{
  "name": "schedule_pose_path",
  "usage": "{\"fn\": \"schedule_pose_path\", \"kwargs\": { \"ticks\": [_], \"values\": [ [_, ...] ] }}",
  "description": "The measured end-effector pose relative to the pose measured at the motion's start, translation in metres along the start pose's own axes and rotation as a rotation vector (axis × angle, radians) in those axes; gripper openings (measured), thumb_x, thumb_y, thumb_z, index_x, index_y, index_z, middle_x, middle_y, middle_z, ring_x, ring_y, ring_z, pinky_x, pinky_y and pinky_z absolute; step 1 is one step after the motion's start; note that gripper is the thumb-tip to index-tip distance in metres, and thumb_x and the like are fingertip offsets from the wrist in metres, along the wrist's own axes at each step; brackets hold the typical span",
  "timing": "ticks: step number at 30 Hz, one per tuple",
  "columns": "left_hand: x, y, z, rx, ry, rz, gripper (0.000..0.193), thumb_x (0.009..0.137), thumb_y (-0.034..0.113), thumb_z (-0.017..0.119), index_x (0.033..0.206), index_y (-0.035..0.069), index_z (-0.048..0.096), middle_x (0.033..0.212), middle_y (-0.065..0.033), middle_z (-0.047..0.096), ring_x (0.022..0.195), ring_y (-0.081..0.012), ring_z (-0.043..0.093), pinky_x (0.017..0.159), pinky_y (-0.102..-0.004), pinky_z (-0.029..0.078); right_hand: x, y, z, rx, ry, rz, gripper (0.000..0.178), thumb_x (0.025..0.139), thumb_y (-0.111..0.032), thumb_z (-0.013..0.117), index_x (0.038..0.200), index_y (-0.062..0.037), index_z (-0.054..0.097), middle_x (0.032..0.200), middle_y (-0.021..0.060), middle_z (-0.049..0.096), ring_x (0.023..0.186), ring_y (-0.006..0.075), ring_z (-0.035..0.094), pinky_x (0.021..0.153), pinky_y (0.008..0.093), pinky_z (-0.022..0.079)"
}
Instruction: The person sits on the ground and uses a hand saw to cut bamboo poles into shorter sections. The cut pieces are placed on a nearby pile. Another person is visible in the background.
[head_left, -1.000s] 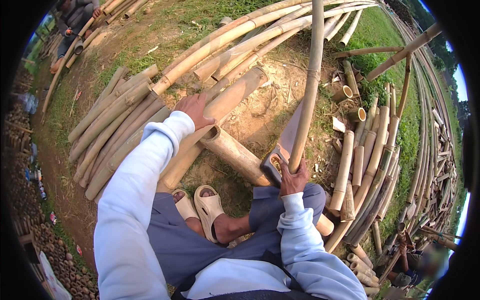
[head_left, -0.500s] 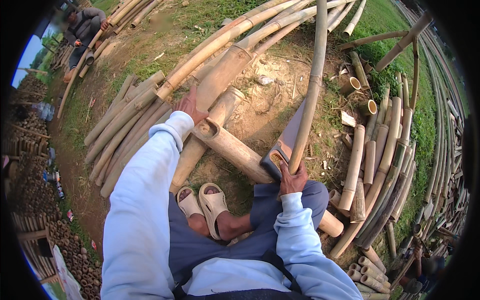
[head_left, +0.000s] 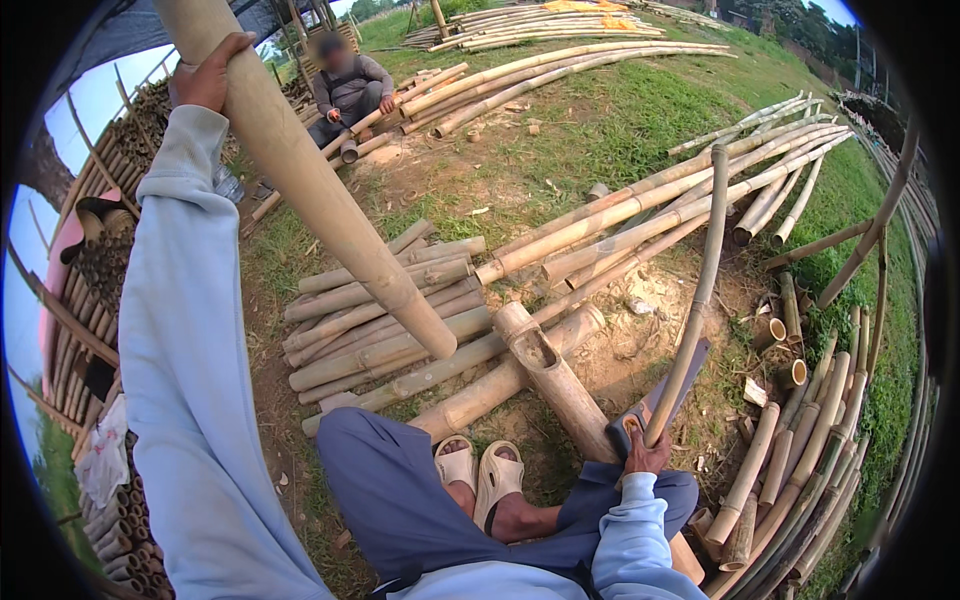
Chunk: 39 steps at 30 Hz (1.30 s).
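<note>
My left hand (head_left: pixel 210 75) is raised at the upper left, closed round a thick, smooth bamboo piece (head_left: pixel 330 195) that slants down toward the middle. Its lower end hangs over a stack of cut bamboo (head_left: pixel 375 325). Near my right knee, my right hand (head_left: pixel 647 457) is closed on a thin, curved bamboo stick (head_left: pixel 700 290) together with the dark handle of a handsaw (head_left: pixel 687 375). The saw blade lies mostly behind the stick. Between my hands, a notched bamboo log (head_left: pixel 575 395) rests across another bamboo log (head_left: pixel 470 400), close to my sandals.
Long bamboo poles (head_left: pixel 610 205) lie beyond the logs. Shorter bamboo lengths (head_left: pixel 750 480) and hollow offcuts lie on the right, beside a propped pole frame (head_left: pixel 870 240). Another person (head_left: pixel 350 95) sits at the far left with bamboo. Sawdust (head_left: pixel 650 300) covers the ground ahead.
My left hand has lifted from near the notched log to the upper left, now with the thick bamboo piece in it. My view has swung up and left. The right hand keeps its hold.
</note>
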<state>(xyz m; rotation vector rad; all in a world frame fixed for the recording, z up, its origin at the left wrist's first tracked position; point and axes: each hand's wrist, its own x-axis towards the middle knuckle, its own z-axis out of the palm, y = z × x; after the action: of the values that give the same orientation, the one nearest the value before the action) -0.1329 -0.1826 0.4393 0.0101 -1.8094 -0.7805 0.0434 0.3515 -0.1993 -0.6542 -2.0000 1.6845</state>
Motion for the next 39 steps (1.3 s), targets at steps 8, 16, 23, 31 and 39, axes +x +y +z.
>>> {"fn": "schedule_pose_path", "kwargs": {
  "ticks": [8,16,23,31,39],
  "values": [
    [-0.081,-0.096,-0.103,-0.588,0.527,-0.310,0.061,0.067,0.024,0.087,0.110,-0.010,0.061,0.098,-0.0171,0.067,0.079,-0.0291,0.071,0.074,-0.0416,0.062,-0.013,-0.001,0.004,0.054,-0.061,-0.049,0.043,0.082,-0.004,0.077,0.123,-0.0001,0.064,0.102,0.0093,0.072,0.091,0.0191,0.068,0.085,0.0322,0.052],
    [-0.376,-0.263,-0.071,-0.341,0.797,-1.205,0.065,0.069,0.039,0.080,0.117,0.001,0.058,0.102,-0.0160,0.067,0.086,-0.0331,0.068,0.080,-0.0488,0.058,-0.011,-0.017,-0.006,-0.186,-0.067,-0.154,0.026,0.086,-0.016,0.077,0.100,-0.0001,0.062,0.082,0.0074,0.061,0.075,0.0148,0.055,0.068,0.0320,0.047],
    [-0.606,-0.374,-0.105,-0.424,0.587,-1.530,0.065,0.075,0.048,0.069,0.121,0.004,0.058,0.113,-0.0176,0.066,0.098,-0.0384,0.067,0.088,-0.0535,0.055,0.006,-0.087,-0.040,-0.365,-0.238,-0.259,0.030,0.083,-0.018,0.086,0.094,-0.0003,0.065,0.074,-0.0006,0.058,0.068,0.0079,0.053,0.061,0.0269,0.047],
    [-0.684,-0.425,-0.091,-0.545,0.632,-1.581,0.066,0.074,0.044,0.073,0.125,0.006,0.058,0.114,-0.0171,0.066,0.095,-0.0356,0.067,0.088,-0.0499,0.055,0.015,-0.144,0.008,-0.673,-0.719,-0.500,0.038,0.076,-0.021,0.088,0.103,-0.0005,0.070,0.077,0.0142,0.070,0.068,0.0223,0.071,0.063,0.0354,0.054],
    [-0.708,-0.375,-0.115,-0.001,0.095,-1.707,0.076,0.076,0.029,0.083,0.136,0.006,0.042,0.117,-0.0208,0.056,0.105,-0.0348,0.062,0.082,-0.0477,0.055,0.019,-0.182,0.130,-0.899,-1.185,-0.879,0.035,0.076,-0.025,0.084,0.106,-0.0099,0.071,0.087,0.0194,0.073,0.083,0.0388,0.073,0.071,0.0452,0.058]
  ]
}}
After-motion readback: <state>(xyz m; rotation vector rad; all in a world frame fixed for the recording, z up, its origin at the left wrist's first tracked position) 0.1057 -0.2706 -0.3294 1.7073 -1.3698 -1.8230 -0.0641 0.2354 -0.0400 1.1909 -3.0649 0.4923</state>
